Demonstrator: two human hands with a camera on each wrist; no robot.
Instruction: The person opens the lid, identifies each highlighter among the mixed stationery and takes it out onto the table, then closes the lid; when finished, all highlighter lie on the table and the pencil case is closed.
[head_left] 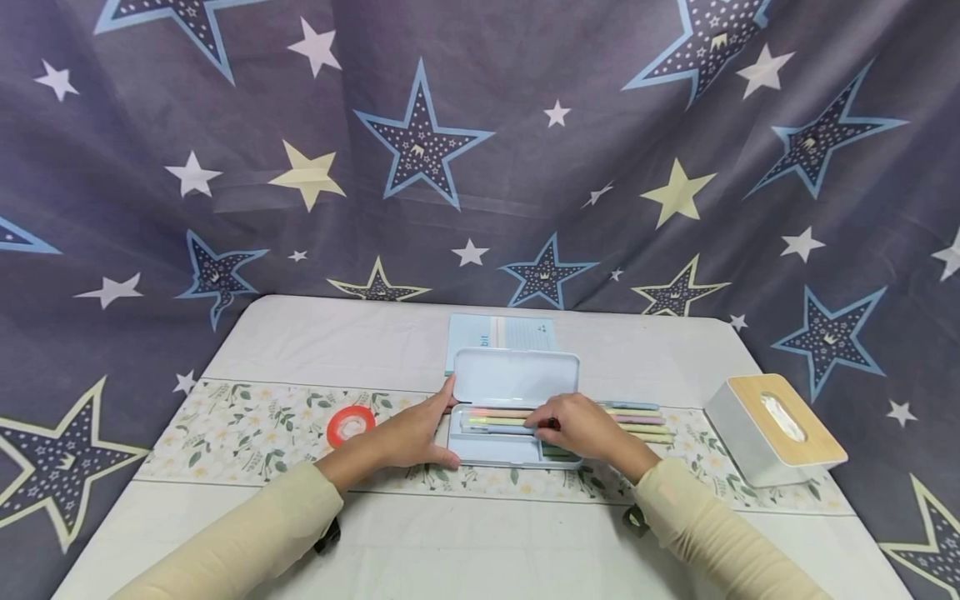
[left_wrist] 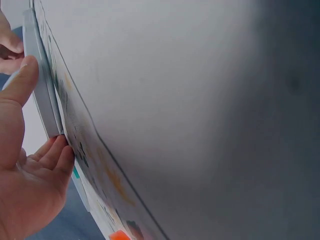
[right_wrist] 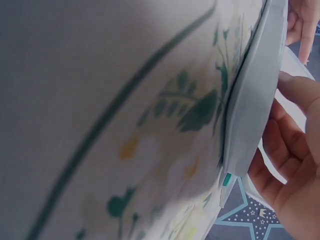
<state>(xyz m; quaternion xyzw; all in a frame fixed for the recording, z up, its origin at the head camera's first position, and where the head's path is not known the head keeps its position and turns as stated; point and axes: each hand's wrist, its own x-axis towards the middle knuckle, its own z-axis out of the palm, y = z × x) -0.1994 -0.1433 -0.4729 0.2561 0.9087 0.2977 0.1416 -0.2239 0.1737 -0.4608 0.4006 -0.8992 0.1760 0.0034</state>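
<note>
A light blue pencil case point(head_left: 495, 451) lies with its lid point(head_left: 517, 375) raised; several pastel pens point(head_left: 487, 421) are inside. My left hand point(head_left: 416, 429) holds the case's left end, thumb at the near side and fingers at the far side. In the left wrist view, the left hand point(left_wrist: 30, 170) spans the case wall point(left_wrist: 42, 75). Over the case's right half, my right hand point(head_left: 577, 425) pinches a pale blue pen point(head_left: 498, 430) among the others. The right wrist view shows the right hand's point(right_wrist: 295, 145) bent fingers behind the case wall point(right_wrist: 255, 95), which hides the pens.
More pens point(head_left: 637, 417) lie to the right of the case. Behind the lid is a light blue notebook point(head_left: 517, 332). A red tape roll point(head_left: 351, 426) sits left of the left hand. A tissue box point(head_left: 776, 429) with a wooden top stands at the table's right.
</note>
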